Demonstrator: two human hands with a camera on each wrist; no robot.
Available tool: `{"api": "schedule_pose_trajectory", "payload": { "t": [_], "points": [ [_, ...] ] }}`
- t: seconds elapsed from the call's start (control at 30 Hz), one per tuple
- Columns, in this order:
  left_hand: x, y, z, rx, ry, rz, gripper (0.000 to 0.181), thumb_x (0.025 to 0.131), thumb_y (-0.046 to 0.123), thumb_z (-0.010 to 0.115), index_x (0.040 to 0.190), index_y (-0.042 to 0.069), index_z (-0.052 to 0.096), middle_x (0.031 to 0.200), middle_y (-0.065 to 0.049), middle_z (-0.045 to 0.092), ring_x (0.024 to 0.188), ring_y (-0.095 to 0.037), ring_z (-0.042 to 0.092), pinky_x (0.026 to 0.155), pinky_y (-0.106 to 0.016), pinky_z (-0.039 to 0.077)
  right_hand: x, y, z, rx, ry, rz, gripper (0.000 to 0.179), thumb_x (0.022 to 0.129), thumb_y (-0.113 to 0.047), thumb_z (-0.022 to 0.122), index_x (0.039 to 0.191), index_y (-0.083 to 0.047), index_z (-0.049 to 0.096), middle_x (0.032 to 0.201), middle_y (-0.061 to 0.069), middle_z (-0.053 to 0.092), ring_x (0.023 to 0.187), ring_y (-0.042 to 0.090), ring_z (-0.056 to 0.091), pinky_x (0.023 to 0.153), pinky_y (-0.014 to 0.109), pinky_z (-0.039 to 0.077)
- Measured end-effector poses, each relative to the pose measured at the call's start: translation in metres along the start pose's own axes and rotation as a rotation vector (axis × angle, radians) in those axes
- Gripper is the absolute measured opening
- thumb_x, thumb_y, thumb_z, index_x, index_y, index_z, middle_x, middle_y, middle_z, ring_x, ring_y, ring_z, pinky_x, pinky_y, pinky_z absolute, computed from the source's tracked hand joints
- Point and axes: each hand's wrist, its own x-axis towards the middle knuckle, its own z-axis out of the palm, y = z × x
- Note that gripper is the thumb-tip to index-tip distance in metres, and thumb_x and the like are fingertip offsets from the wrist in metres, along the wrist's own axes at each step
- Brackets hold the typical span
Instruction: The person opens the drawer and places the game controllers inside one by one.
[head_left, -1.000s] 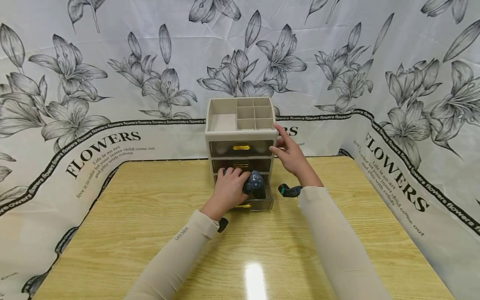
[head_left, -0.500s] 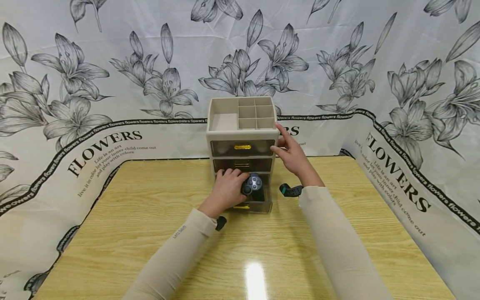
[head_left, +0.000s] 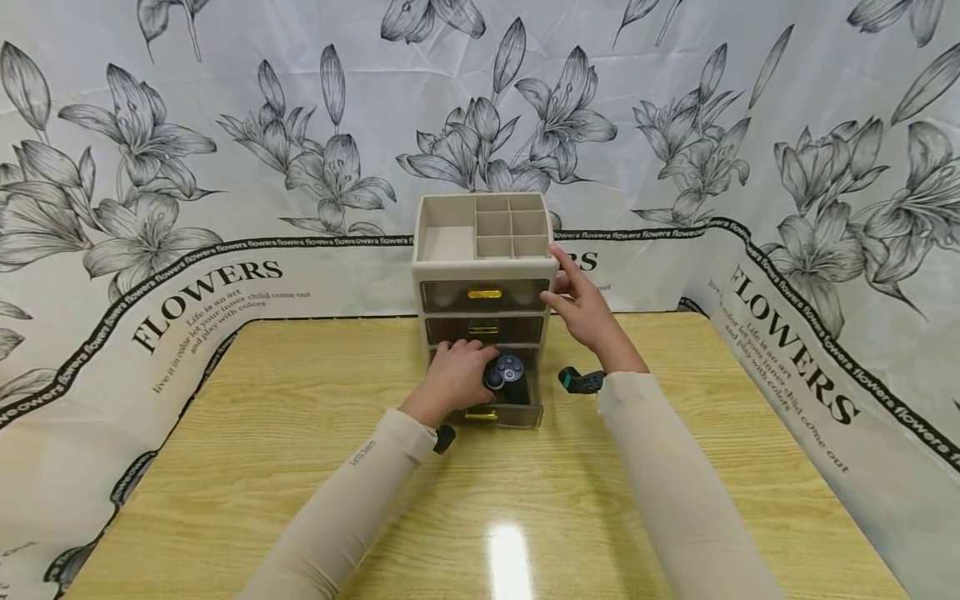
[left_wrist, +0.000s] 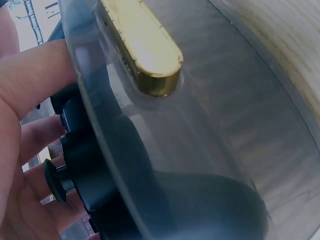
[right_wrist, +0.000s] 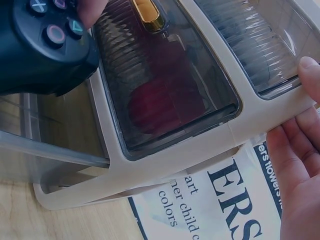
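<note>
A dark game controller (head_left: 510,368) sits at the pulled-out bottom drawer (head_left: 521,418) of a small cream organizer (head_left: 480,269). My left hand (head_left: 453,377) grips the controller from its left side, fingers over the top. In the left wrist view, part of the controller (left_wrist: 200,200) shows through the clear drawer front, behind the gold handle (left_wrist: 145,40). Whether it touches the drawer floor is hidden. My right hand (head_left: 587,315) holds the organizer's upper right side, thumb on the front frame and fingers along the side, as the right wrist view also shows.
Two more drawers, the top one (head_left: 450,297) and the middle one (head_left: 450,330), are closed; a dark red thing (right_wrist: 165,105) shows inside the middle one. Divided compartments (head_left: 510,225) top the organizer. It stands on a wooden table (head_left: 300,467) before a flower-printed cloth (head_left: 300,100).
My left hand and the controller have moved slightly down and toward me, lower into the bottom drawer. The drawer front sits a little nearer. My right hand keeps its place on the organizer.
</note>
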Motion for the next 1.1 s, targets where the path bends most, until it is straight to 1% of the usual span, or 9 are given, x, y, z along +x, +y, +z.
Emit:
{"api": "schedule_pose_trajectory", "payload": {
  "t": [0.2,0.33,0.47,0.7,0.9,1.0,1.03,1.1],
  "points": [
    [0.0,0.004,0.002,-0.011,0.005,-0.006,0.066,0.074,0.044,0.079,0.133,0.023,0.058,0.126,-0.002,0.063,0.112,-0.027,0.058,0.096,-0.053,0.042,0.0,-0.003,0.0,0.009,-0.009,0.015,0.071,0.098,-0.021,0.056,0.151,-0.048,0.017,0.117,0.02,0.056,0.113,0.031,0.055,0.108,0.052,0.04],
    [0.0,0.008,0.002,-0.018,0.012,-0.016,0.063,0.074,0.041,0.079,0.131,0.022,0.06,0.125,-0.003,0.063,0.113,-0.028,0.057,0.096,-0.053,0.042,-0.006,-0.018,-0.002,0.013,-0.022,0.016,0.071,0.099,-0.015,0.054,0.155,-0.036,0.015,0.118,0.025,0.055,0.114,0.035,0.054,0.108,0.054,0.039],
    [0.001,0.011,0.003,-0.02,0.004,-0.032,0.062,0.075,0.041,0.079,0.131,0.022,0.06,0.124,-0.002,0.063,0.113,-0.027,0.057,0.096,-0.053,0.042,-0.013,-0.035,-0.003,0.007,-0.024,0.011,0.071,0.099,-0.011,0.053,0.157,-0.026,0.016,0.117,0.027,0.055,0.113,0.037,0.054,0.107,0.055,0.039],
    [0.004,0.008,0.006,-0.043,-0.016,-0.024,0.064,0.073,0.042,0.081,0.131,0.022,0.06,0.125,-0.002,0.064,0.111,-0.027,0.059,0.094,-0.052,0.043,-0.015,-0.04,-0.003,0.011,-0.026,0.021,0.07,0.099,-0.011,0.054,0.156,-0.027,0.017,0.118,0.026,0.055,0.115,0.037,0.054,0.108,0.054,0.039],
    [0.01,0.003,0.007,-0.073,-0.068,-0.001,0.065,0.073,0.044,0.081,0.131,0.022,0.061,0.124,-0.004,0.065,0.11,-0.027,0.061,0.094,-0.051,0.047,-0.015,-0.04,-0.004,0.018,-0.032,0.019,0.071,0.099,-0.012,0.054,0.156,-0.028,0.017,0.12,0.026,0.053,0.118,0.038,0.054,0.108,0.054,0.039],
    [0.012,0.001,0.008,-0.089,-0.109,-0.001,0.066,0.075,0.045,0.08,0.132,0.021,0.06,0.125,-0.004,0.064,0.112,-0.026,0.061,0.095,-0.05,0.048,-0.015,-0.041,-0.004,0.015,-0.034,0.019,0.07,0.099,-0.011,0.053,0.157,-0.027,0.016,0.12,0.026,0.053,0.118,0.038,0.054,0.108,0.054,0.039],
    [0.013,0.001,0.009,-0.098,-0.123,-0.004,0.066,0.075,0.045,0.08,0.133,0.021,0.06,0.125,-0.004,0.064,0.112,-0.025,0.061,0.095,-0.05,0.048,-0.015,-0.04,-0.004,0.013,-0.034,0.018,0.07,0.099,-0.011,0.053,0.157,-0.027,0.015,0.12,0.026,0.052,0.118,0.039,0.054,0.108,0.054,0.039],
    [0.015,0.001,0.01,-0.109,-0.151,-0.009,0.066,0.076,0.044,0.08,0.134,0.021,0.059,0.126,-0.004,0.064,0.113,-0.025,0.061,0.095,-0.049,0.049,-0.012,-0.031,-0.004,0.02,-0.034,0.022,0.071,0.099,-0.012,0.053,0.157,-0.029,0.015,0.12,0.026,0.052,0.118,0.038,0.053,0.108,0.054,0.038]
  ]
}}
